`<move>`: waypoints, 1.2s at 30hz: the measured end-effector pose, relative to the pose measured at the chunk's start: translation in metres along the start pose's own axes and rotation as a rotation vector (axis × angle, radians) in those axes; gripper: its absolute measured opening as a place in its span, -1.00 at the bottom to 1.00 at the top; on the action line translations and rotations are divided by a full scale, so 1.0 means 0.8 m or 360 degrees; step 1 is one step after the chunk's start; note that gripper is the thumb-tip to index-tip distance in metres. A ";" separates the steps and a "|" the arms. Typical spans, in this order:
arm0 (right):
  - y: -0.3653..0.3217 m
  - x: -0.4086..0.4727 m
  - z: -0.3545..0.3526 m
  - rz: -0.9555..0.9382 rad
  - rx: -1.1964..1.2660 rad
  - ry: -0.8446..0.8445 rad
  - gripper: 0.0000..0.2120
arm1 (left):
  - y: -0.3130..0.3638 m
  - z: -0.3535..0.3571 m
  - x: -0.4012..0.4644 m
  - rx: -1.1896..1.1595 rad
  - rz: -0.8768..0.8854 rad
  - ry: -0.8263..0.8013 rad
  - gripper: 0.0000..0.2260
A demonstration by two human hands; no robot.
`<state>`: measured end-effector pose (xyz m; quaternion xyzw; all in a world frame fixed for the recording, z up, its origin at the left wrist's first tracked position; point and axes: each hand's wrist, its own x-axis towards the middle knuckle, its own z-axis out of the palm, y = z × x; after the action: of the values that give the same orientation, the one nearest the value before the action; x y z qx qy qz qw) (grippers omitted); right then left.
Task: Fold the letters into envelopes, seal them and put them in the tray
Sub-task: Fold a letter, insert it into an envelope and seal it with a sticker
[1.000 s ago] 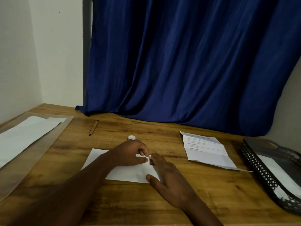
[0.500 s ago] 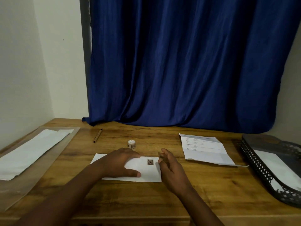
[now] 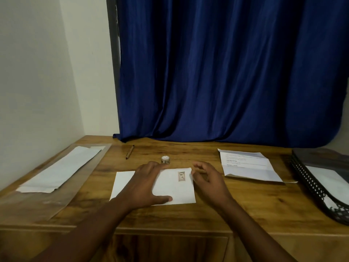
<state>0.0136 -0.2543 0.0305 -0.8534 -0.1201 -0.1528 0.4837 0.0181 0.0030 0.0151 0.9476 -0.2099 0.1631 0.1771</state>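
My left hand [image 3: 143, 183] presses flat on the stamped white paper envelope [image 3: 170, 188] – right hand [image 3: 206, 179] hovers beside it, fingers loosely curled, holding nothing.

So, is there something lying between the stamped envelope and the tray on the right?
Yes. The folded letter lies on the table between the envelope and the tray, slightly farther back. The right hand hovers beside the envelope's right edge.

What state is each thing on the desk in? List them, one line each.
envelope: flat on the desk, stamp stuck on, not yet in the tray.
left hand: flat on the envelope, pressing it.
right hand: beside the envelope's right edge, fingers loosely curled, holding nothing.
letter: creased, partly unfolded, lying apart.
tray: holds white paper.
stamp roll: upright behind the envelope.
pen: lying untouched.
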 end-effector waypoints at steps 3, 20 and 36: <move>-0.030 0.025 -0.012 -0.0191 -0.0199 -0.0088 -0.66 | 0.005 -0.003 -0.002 0.0139 0.0097 0.0141 -0.04; -0.089 0.101 0.025 -0.0259 -0.0698 -0.1181 -0.79 | 0.022 -0.014 -0.015 0.0290 0.0469 0.0542 -0.31; -0.024 -0.021 -0.296 0.0384 -0.0039 0.0066 -0.85 | 0.195 0.078 0.036 -0.0393 0.0487 0.0040 -0.41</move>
<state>-0.0432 -0.4497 0.1540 -0.8642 -0.0047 -0.1125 0.4904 -0.0134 -0.1641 0.0127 0.8736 -0.3676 0.1729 0.2679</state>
